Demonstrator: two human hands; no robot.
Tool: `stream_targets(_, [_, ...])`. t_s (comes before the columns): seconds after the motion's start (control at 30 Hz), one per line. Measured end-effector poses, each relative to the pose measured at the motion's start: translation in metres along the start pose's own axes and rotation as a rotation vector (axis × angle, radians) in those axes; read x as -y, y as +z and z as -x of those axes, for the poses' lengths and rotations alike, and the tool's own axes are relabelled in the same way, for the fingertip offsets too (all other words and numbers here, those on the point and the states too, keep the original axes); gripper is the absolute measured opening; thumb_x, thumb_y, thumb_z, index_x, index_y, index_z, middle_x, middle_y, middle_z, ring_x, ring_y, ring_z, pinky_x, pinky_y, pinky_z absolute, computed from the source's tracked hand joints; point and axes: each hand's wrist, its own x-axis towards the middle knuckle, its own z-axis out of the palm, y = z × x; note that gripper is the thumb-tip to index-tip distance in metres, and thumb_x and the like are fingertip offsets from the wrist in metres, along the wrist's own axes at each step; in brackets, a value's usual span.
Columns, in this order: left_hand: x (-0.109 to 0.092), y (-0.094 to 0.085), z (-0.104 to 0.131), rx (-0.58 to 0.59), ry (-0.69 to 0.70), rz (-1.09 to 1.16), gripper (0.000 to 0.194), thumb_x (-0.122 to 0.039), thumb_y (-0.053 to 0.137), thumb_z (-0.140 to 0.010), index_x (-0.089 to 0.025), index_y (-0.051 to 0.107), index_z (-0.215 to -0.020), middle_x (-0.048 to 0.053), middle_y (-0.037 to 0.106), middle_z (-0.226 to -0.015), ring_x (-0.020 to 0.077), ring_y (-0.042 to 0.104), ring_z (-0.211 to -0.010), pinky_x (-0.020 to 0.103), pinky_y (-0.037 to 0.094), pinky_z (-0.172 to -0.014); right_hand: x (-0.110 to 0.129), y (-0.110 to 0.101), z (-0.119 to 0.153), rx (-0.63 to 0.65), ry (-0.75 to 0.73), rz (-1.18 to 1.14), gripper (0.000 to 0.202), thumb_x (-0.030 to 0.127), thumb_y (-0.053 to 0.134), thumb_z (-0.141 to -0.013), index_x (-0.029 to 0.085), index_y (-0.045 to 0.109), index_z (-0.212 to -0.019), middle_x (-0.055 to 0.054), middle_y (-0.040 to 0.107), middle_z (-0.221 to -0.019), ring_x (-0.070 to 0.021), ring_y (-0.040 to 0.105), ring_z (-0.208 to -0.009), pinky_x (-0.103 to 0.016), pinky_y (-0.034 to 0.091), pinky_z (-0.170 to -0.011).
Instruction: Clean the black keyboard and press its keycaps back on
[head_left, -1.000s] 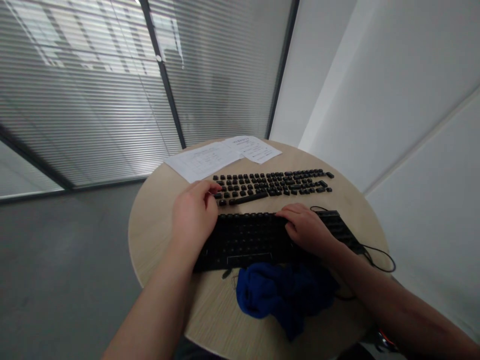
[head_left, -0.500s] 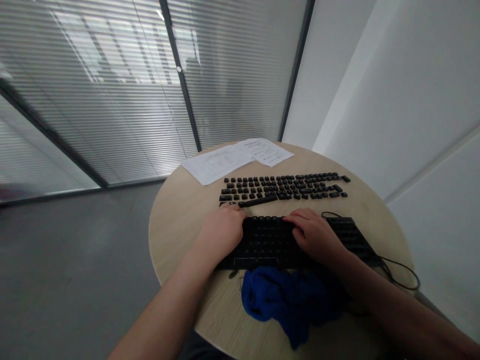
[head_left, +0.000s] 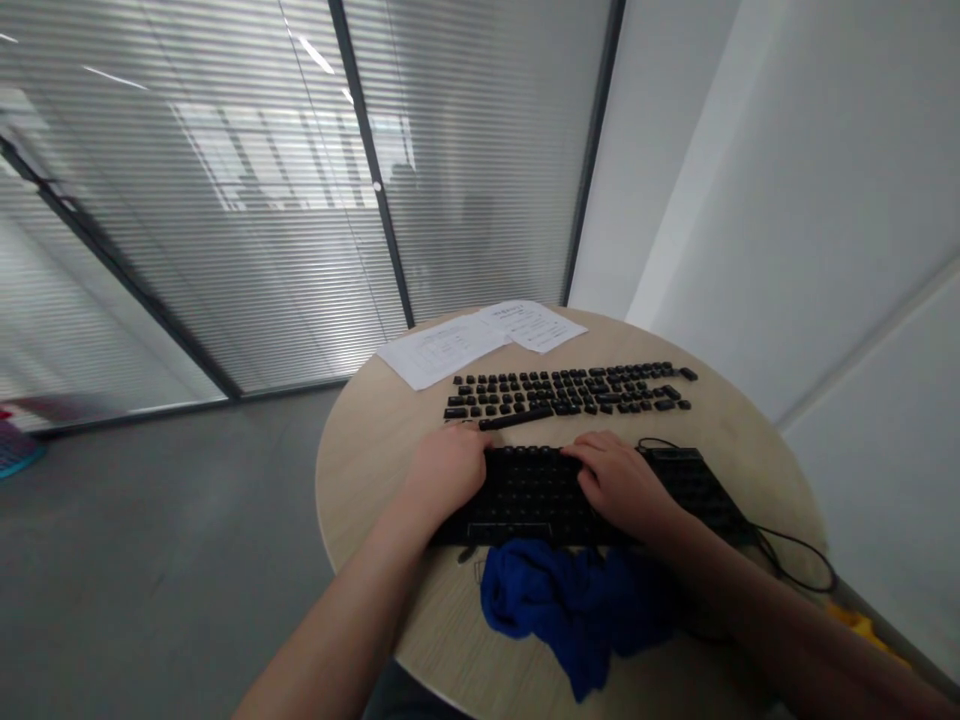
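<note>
A black keyboard (head_left: 525,495) with most keycaps off lies near the front of the round table; a few caps sit along its top row. My left hand (head_left: 448,468) rests over its left end, fingertips hidden beyond the upper corner. My right hand (head_left: 619,482) lies over its right part, the index finger touching the top row and the thumb bent below; whether it pinches a cap is too small to tell. Beyond the keyboard, loose black keycaps (head_left: 570,392) lie in rows, with a long space bar (head_left: 517,419) in front of them.
A crumpled blue cloth (head_left: 555,600) lies before the keyboard on the table (head_left: 352,450). Printed papers (head_left: 450,348) are at the back edge. A black cable (head_left: 806,540) loops at the right. Something yellow (head_left: 862,625) shows at lower right.
The camera view has tilted up and turned slightly left, so the table sits lower. Both hands remain in nearly the same places on the keyboard.
</note>
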Motion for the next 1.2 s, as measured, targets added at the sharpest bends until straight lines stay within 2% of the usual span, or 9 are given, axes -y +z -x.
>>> stream_targets(0.1, [0.001,-0.001,-0.001,0.006,-0.010,0.005,0.040,-0.008,0.046,-0.085,-0.023,0.080,-0.100,0.008,0.076,-0.103,0.0252,0.070,-0.097,0.036,0.055,-0.086,0.000,0.000,-0.001,0.018,0.008,-0.016,0.039,0.005,0.048,-0.083,0.012,0.074,-0.111,-0.012,0.070,-0.105,-0.0267,0.061,-0.103,-0.044,0.048,-0.099])
stream_targets(0.23, [0.002,-0.002,-0.002,-0.023,-0.016,0.002,0.041,-0.009,0.046,-0.085,-0.026,0.081,-0.100,0.007,0.077,-0.108,0.0262,0.071,-0.099,0.035,0.056,-0.084,-0.002,0.002,-0.002,-0.017,0.002,-0.027,0.037,0.005,0.050,-0.084,0.014,0.075,-0.110,-0.012,0.070,-0.105,-0.0252,0.060,-0.104,-0.042,0.046,-0.101])
stream_targets(0.47, [0.005,-0.005,-0.006,-0.001,-0.033,-0.013,0.044,-0.011,0.044,-0.086,-0.028,0.080,-0.103,0.007,0.077,-0.113,0.0254,0.072,-0.100,0.035,0.056,-0.086,-0.002,0.002,-0.005,-0.040,-0.003,-0.041,0.037,0.004,0.052,-0.082,0.014,0.075,-0.108,-0.010,0.070,-0.104,-0.0234,0.059,-0.103,-0.039,0.045,-0.101])
stream_targets(0.63, [0.004,-0.012,-0.007,0.051,-0.008,-0.037,0.044,-0.011,0.044,-0.084,-0.027,0.081,-0.104,0.008,0.078,-0.110,0.0246,0.073,-0.099,0.034,0.055,-0.088,0.000,0.001,-0.005,-0.025,-0.005,-0.043,0.037,0.004,0.052,-0.081,0.012,0.076,-0.109,-0.011,0.071,-0.104,-0.0242,0.059,-0.104,-0.039,0.045,-0.102])
stream_targets(0.77, [0.009,-0.015,-0.009,0.030,0.008,-0.010,0.042,-0.015,0.044,-0.085,-0.026,0.081,-0.103,0.008,0.079,-0.110,0.0251,0.073,-0.099,0.036,0.055,-0.089,0.000,0.001,-0.004,-0.011,-0.003,-0.050,0.039,0.003,0.051,-0.081,0.012,0.076,-0.110,-0.012,0.071,-0.106,-0.0247,0.060,-0.104,-0.041,0.046,-0.102])
stream_targets(0.9, [0.035,-0.026,-0.021,-0.014,-0.008,0.029,0.038,-0.020,0.048,-0.084,-0.026,0.081,-0.103,0.007,0.079,-0.106,0.0243,0.072,-0.097,0.034,0.054,-0.090,-0.003,0.000,-0.002,-0.099,-0.018,-0.086,0.038,0.004,0.049,-0.082,0.015,0.075,-0.108,-0.011,0.072,-0.105,-0.0245,0.062,-0.102,-0.042,0.048,-0.099])
stream_targets(1.03, [0.082,-0.037,-0.049,-0.148,-0.156,0.184,0.030,-0.023,0.057,-0.082,-0.025,0.081,-0.099,0.007,0.080,-0.104,0.0261,0.070,-0.101,0.037,0.051,-0.095,-0.008,-0.001,-0.001,-0.207,-0.032,-0.084,0.036,0.005,0.049,-0.084,0.018,0.074,-0.106,-0.010,0.072,-0.104,-0.0255,0.062,-0.101,-0.044,0.049,-0.097])
stream_targets(1.1, [0.107,-0.032,-0.065,-0.172,-0.179,0.235,0.027,-0.023,0.060,-0.082,-0.023,0.081,-0.099,0.008,0.079,-0.105,0.0253,0.070,-0.102,0.036,0.050,-0.096,-0.009,-0.001,0.000,-0.219,-0.043,-0.096,0.035,0.005,0.049,-0.084,0.018,0.074,-0.105,-0.010,0.072,-0.103,-0.0256,0.062,-0.100,-0.044,0.049,-0.096])
stream_targets(1.2, [0.135,-0.012,-0.089,-0.197,-0.211,0.331,0.027,-0.025,0.060,-0.087,-0.019,0.080,-0.104,0.008,0.080,-0.102,0.0195,0.071,-0.087,0.031,0.052,-0.086,-0.011,0.000,0.000,-0.225,-0.055,-0.121,0.034,0.006,0.049,-0.085,0.020,0.075,-0.102,-0.010,0.071,-0.101,-0.0255,0.063,-0.099,-0.044,0.049,-0.095])
